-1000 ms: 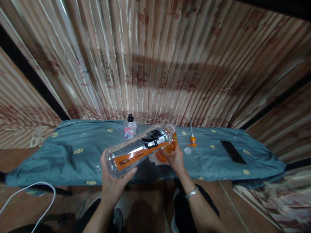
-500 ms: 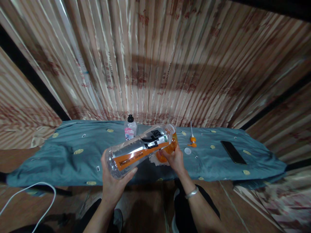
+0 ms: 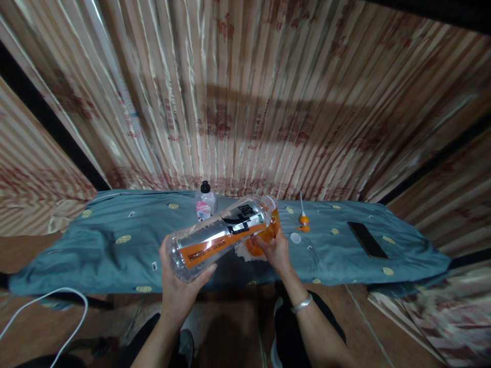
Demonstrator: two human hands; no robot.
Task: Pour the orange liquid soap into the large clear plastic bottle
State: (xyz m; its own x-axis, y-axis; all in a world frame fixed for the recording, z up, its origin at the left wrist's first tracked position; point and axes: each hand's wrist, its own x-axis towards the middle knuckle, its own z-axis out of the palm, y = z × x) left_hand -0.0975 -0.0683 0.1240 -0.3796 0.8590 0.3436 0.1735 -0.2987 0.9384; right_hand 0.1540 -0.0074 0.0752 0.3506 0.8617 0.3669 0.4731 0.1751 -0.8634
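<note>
My left hand (image 3: 182, 289) is wrapped round the base of a large clear plastic bottle (image 3: 220, 237) with an orange and black label. The bottle is tilted, its mouth to the right over the top of an orange bottle (image 3: 274, 225). My right hand (image 3: 274, 250) grips that orange bottle, which is partly hidden behind the clear one. Beneath the orange bottle lies a crumpled white tissue-like piece (image 3: 245, 252). Right of my right hand are a white round cap (image 3: 295, 237) and an orange pump head (image 3: 304, 221) with its tube pointing away.
A bottle with a black cap (image 3: 205, 199) and pink label stands at the back. A dark phone (image 3: 367, 240) lies on the right. Blue-green patterned cloth (image 3: 111, 245) covers the table. A striped curtain (image 3: 245, 102) hangs behind; a white cable (image 3: 72, 290) loops at lower left.
Both hands and the bottles hold nearly the same pose. The view has shifted very slightly; nothing was picked up or let go.
</note>
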